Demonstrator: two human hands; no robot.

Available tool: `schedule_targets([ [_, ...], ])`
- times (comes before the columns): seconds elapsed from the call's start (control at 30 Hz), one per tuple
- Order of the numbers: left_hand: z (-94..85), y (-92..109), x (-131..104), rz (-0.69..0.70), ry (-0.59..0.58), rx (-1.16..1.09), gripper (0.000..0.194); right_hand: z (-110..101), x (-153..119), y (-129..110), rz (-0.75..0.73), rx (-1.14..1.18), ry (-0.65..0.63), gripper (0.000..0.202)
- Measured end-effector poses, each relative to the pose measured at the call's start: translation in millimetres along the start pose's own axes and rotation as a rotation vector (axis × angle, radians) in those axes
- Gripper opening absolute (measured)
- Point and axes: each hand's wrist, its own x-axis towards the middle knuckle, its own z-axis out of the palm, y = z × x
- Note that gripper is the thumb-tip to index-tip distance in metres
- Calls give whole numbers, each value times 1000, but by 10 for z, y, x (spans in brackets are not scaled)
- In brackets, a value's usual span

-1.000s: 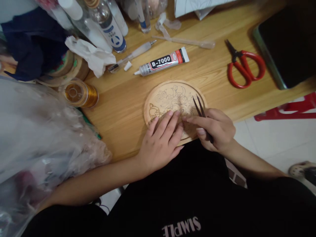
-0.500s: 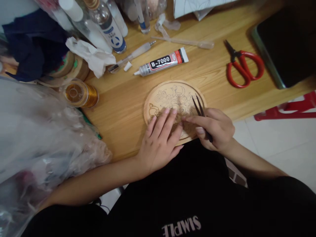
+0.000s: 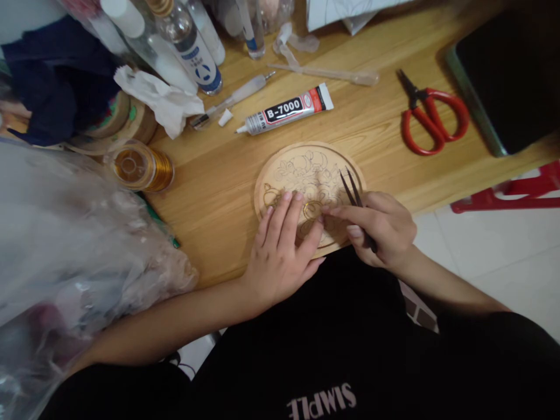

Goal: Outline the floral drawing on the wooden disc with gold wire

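Note:
A round wooden plate with a line drawing on it lies at the table's front edge. Gold wire follows some of the drawn lines, at the left and near the middle. My left hand rests flat on the plate's lower left, fingers spread, covering part of the drawing. In my right hand a pair of dark tweezers is tucked, tips pointing up and away from the wire. The right index finger reaches out and touches the plate beside the gold wire, close to my left index fingertip.
Behind the plate lies a B-7000 glue tube, its small white cap off. Red-handled scissors and a phone are at the right. A spool of gold wire, bottles and a plastic bag crowd the left.
My left middle and ring fingers have shifted slightly left, uncovering more of the gold wire loop near the plate's middle. The right hand and tweezers have stayed in place.

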Motion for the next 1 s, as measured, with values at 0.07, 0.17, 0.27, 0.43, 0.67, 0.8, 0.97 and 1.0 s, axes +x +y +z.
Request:
schedule_targets([
  [0.07, -2, -3, 2, 6, -6, -2, 55, 1, 4, -1, -6, -4, 5, 21],
  [0.17, -2, -11, 8, 21, 1, -16, 51, 1, 8, -5, -1, -5, 4, 20],
  [0.27, -7, -18, 16, 55, 4, -5, 49, -1, 8, -8, 6, -9, 0, 19],
  [0.43, -24, -19, 26, 73, -21, 44, 49, -15, 5, -5, 2, 0, -11, 19],
  [0.67, -21, -13, 33, 73, -36, 32, 50, -19, 3, 2, 6, 4, -16, 20],
  [0.8, -19, -14, 32, 67, -39, 11, 50, -16, -1, -2, 10, 12, -22, 21],
  [0.97, -24, -22, 32, 56, -37, -5, 47, -13, 4, -15, 19, 2, -13, 19],
  [1.0, -25, -23, 33, 55, -36, -6, 47, -12, 6, -16, 19, -1, -9, 19],
])
